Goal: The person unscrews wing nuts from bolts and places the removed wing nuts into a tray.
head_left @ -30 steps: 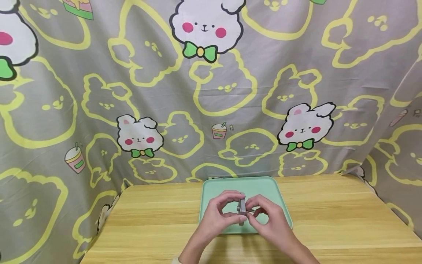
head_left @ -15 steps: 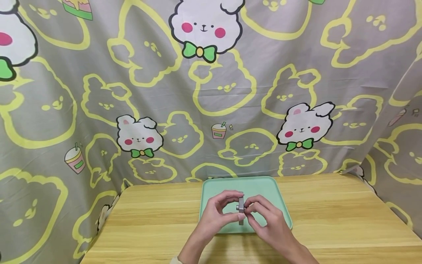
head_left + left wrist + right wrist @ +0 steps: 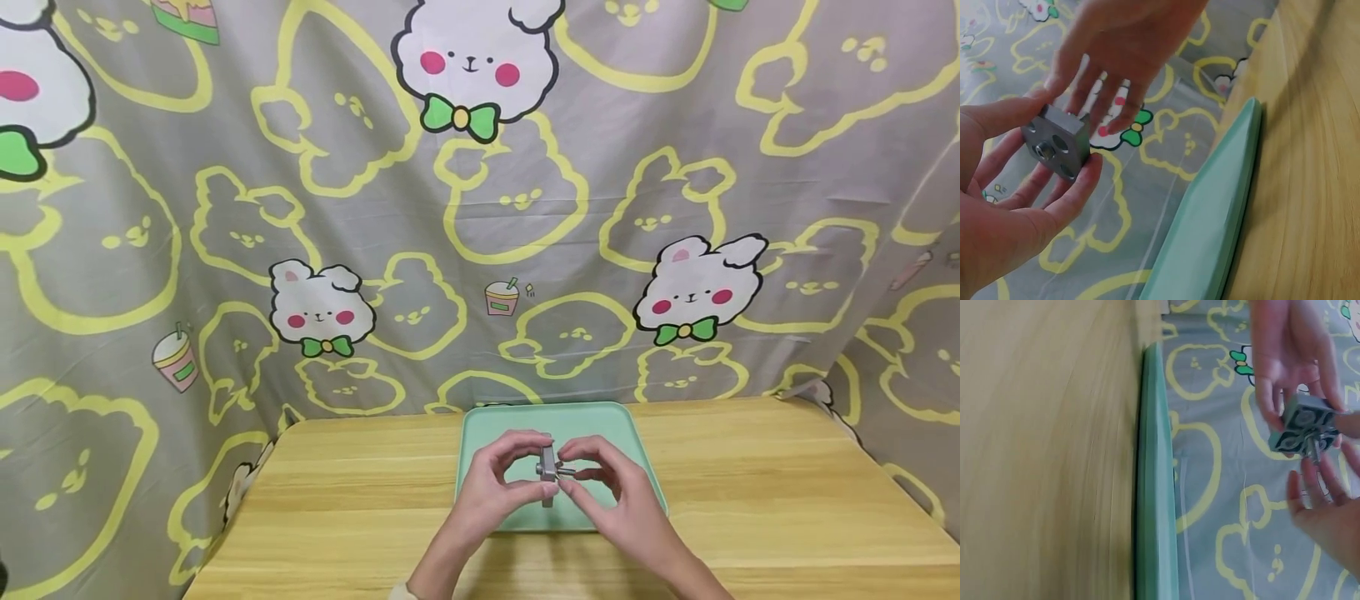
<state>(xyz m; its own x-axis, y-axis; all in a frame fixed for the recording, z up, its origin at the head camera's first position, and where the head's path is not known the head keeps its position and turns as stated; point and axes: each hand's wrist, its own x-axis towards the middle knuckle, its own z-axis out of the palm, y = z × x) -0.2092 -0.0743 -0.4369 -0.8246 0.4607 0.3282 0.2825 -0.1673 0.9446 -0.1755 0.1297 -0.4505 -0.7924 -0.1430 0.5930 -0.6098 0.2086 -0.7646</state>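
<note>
My left hand (image 3: 491, 483) grips a grey metal block (image 3: 1059, 139) by its edges, thumb on one side and fingertips on the other. The left wrist view shows round holes in its flat face and a bolt head (image 3: 1044, 150) in the middle. On the opposite face, a threaded bolt shank (image 3: 1314, 449) sticks out, with a small metal piece around its base too blurred to name. My right hand (image 3: 618, 492) is beside that face, fingers spread loosely around the shank. Its thumb is at the block's edge; the fingers look apart from the shank.
Below the hands a mint green tray (image 3: 480, 421) lies on the wooden table (image 3: 360, 500). A grey curtain (image 3: 420, 208) printed with yellow outlines and white cartoon faces hangs behind the table and along both sides.
My right fingers, close together at the shank half a second ago, have spread apart, showing more of the shank. My left hand keeps its grip on the block, nearly still.
</note>
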